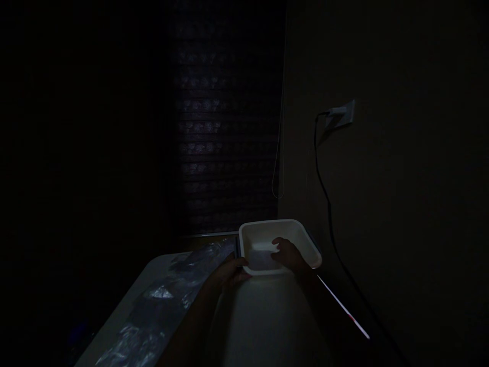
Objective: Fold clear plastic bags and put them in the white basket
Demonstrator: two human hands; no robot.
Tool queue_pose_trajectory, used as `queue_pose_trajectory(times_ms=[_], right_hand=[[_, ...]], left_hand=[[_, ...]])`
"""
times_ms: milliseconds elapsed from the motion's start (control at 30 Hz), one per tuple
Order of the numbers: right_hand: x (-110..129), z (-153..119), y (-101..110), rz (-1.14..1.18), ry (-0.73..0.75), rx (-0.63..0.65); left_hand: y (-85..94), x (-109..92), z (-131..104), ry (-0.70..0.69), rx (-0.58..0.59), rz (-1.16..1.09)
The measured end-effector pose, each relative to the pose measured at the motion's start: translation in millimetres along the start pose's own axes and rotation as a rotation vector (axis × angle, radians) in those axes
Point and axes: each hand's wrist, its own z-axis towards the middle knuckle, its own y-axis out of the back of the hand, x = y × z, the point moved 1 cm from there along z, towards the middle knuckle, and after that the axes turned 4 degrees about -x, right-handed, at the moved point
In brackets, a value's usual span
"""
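The scene is very dark. A white rectangular basin (267, 227) with rounded corners is at the far end of the white table (263, 326). My left hand (229, 270) grips the basin's near left corner, its thumb over the rim and its fingers below. My right hand (287, 254) reaches over the near rim into the basin, thumb and fingers apart, with nothing visible between them. A pale, flat patch shows on the basin's bottom; I cannot make out what it is. Crumpled clear plastic (158, 293) lies along the table's left side.
A plug sits in a wall outlet (348, 113) at the right, and its black cable (329, 209) hangs down beside the table. Behind the table are a dark window blind (202, 148) and its looped cord (277, 195). A thin bright strip (344, 307) runs along the right.
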Motion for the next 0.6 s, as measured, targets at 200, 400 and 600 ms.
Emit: queue_pose_trajectory(times_ms=[200,400,600], right_hand=[[30.1,-7.5,-5.8,0.119,0.084,0.371],[40.2,-15.8,-20.9,-0.181,0.156,0.39],[32.5,-10.2,-28.8,-0.193,0.17,0.362]], left_hand=[[1.4,1.3,2.1,-0.012,-0.037,0.037],[0.9,1.2,1.6,-0.022,-0.059,0.067],[-1.0,1.2,2.7,-0.045,-0.063,0.085]])
